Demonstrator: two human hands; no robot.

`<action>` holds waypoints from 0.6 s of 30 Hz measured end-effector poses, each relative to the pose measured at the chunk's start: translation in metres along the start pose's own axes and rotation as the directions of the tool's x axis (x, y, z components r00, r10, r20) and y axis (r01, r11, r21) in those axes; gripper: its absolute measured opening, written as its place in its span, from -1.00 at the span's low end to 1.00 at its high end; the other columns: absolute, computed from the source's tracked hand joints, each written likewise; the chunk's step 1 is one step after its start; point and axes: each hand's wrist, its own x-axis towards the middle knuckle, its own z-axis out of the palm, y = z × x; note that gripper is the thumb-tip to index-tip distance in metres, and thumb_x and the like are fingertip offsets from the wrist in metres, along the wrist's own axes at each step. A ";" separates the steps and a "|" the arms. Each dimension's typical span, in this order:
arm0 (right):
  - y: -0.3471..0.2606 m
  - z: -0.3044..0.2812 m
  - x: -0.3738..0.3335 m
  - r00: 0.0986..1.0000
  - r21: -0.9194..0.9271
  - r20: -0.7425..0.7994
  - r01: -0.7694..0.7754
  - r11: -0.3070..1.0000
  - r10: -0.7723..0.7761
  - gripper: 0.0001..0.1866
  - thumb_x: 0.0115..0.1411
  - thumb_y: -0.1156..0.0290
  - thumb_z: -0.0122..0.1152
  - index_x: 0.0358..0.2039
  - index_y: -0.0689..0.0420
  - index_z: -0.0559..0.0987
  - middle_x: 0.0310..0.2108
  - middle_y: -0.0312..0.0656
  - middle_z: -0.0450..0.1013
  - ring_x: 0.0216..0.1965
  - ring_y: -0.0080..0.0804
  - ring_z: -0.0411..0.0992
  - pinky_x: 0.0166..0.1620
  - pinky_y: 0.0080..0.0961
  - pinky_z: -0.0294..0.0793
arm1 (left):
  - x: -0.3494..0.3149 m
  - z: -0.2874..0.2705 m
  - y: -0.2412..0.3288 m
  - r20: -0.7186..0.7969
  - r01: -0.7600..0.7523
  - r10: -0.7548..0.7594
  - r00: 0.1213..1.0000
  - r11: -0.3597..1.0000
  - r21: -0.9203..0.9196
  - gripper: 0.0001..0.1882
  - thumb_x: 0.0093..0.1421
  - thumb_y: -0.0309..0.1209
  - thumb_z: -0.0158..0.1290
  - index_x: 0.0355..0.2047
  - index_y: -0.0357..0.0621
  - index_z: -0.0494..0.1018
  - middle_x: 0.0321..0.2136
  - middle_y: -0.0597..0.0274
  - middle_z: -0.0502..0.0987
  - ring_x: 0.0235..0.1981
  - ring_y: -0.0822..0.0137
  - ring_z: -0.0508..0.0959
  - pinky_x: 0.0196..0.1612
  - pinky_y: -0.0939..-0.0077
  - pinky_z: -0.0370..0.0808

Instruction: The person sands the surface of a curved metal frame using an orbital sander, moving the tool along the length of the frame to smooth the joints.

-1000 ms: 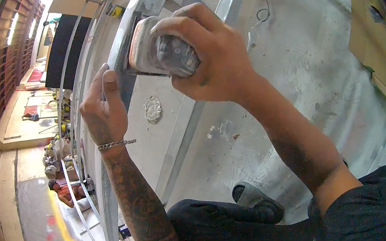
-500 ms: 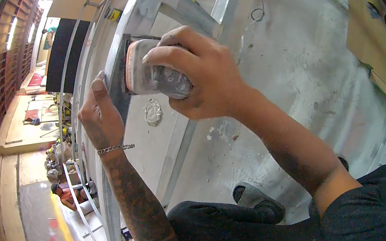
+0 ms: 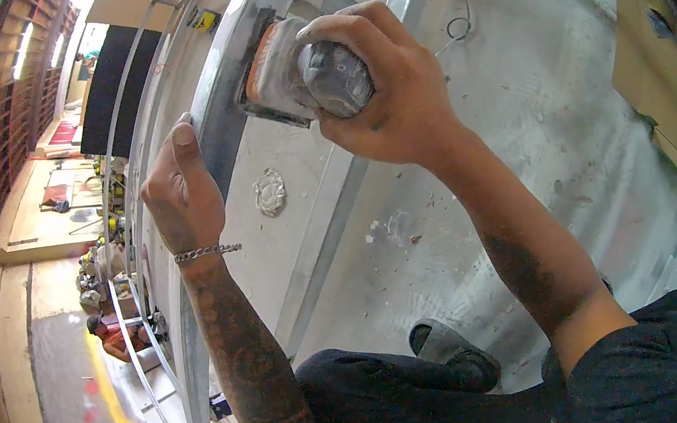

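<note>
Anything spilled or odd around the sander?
Yes: a crinkled whitish blob on the floor, left of the slanted metal bar. It looks like spilled or dropped material, though I can't tell what. A small brownish chip lies right of the bar.

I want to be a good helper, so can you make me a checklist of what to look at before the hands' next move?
1. Right hand wrapped around the power sander: ok.
2. Left hand by the metal bar's edge, apart from the sander: ok.
3. Chain bracelet on the left wrist, away from the sander: ok.
4. Gloves on: not ok, I'd say; both hands are bare.
5. Thin wire on the floor, joined to the sander or not: cannot tell.
6. Sander switched off: cannot tell from a picture.
</note>
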 end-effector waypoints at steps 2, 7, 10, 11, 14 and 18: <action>-0.005 0.000 -0.001 1.000 -0.008 0.017 0.006 1.000 -0.006 -0.30 -0.27 0.36 0.45 0.03 -0.19 0.54 -0.08 -0.17 0.46 -0.11 0.01 0.56 -0.12 -0.07 0.61 | 0.000 0.000 0.000 0.003 0.004 -0.004 1.000 1.000 -0.006 -0.27 0.45 0.19 -0.14 0.03 -0.30 0.62 -0.12 -0.23 0.68 0.01 0.00 0.68 0.08 0.21 0.53; -0.013 0.003 0.000 0.998 -0.012 0.059 0.014 1.000 -0.014 -0.29 -0.29 0.39 0.44 0.02 -0.20 0.54 -0.10 -0.20 0.47 -0.12 -0.01 0.56 -0.13 -0.09 0.62 | 0.000 -0.002 0.001 0.003 0.012 -0.012 1.000 1.000 0.025 -0.25 0.44 0.22 -0.15 0.03 -0.30 0.62 -0.12 -0.23 0.67 0.01 -0.03 0.67 0.08 0.21 0.53; -0.010 0.002 0.007 0.998 -0.004 0.031 0.060 0.998 -0.060 -0.30 -0.29 0.39 0.44 0.01 -0.21 0.55 -0.11 -0.21 0.47 -0.13 -0.02 0.56 -0.14 -0.08 0.62 | 0.000 -0.003 0.003 0.012 0.007 -0.007 1.000 1.000 0.024 -0.23 0.44 0.23 -0.16 0.03 -0.30 0.62 -0.12 -0.23 0.68 0.00 -0.04 0.67 0.07 0.20 0.53; -0.009 0.000 0.008 0.998 -0.004 0.025 0.054 0.999 -0.054 -0.30 -0.29 0.40 0.44 0.00 -0.21 0.55 -0.11 -0.21 0.47 -0.13 -0.02 0.56 -0.14 -0.09 0.62 | 0.000 -0.002 0.004 0.015 0.009 -0.009 1.000 1.000 0.030 -0.23 0.44 0.23 -0.16 0.03 -0.30 0.62 -0.12 -0.23 0.68 -0.01 -0.04 0.68 0.07 0.21 0.53; -0.011 0.001 0.007 0.998 -0.002 0.024 0.059 0.998 -0.059 -0.30 -0.30 0.41 0.44 0.00 -0.21 0.55 -0.11 -0.22 0.47 -0.14 -0.03 0.56 -0.15 -0.09 0.62 | 0.001 -0.001 0.006 0.028 0.016 -0.017 0.999 0.999 0.027 -0.24 0.44 0.22 -0.16 0.04 -0.31 0.61 -0.13 -0.22 0.68 -0.02 -0.01 0.68 0.05 0.21 0.54; -0.024 0.004 0.003 0.992 0.001 0.098 0.078 0.997 -0.077 -0.33 -0.28 0.48 0.41 -0.02 -0.12 0.58 -0.07 -0.23 0.49 -0.13 -0.03 0.57 -0.13 -0.19 0.63 | 0.001 -0.006 0.008 0.045 0.110 -0.112 0.993 0.993 0.037 -0.25 0.45 0.19 -0.15 0.06 -0.33 0.60 -0.14 -0.22 0.69 -0.04 0.08 0.69 0.04 0.23 0.54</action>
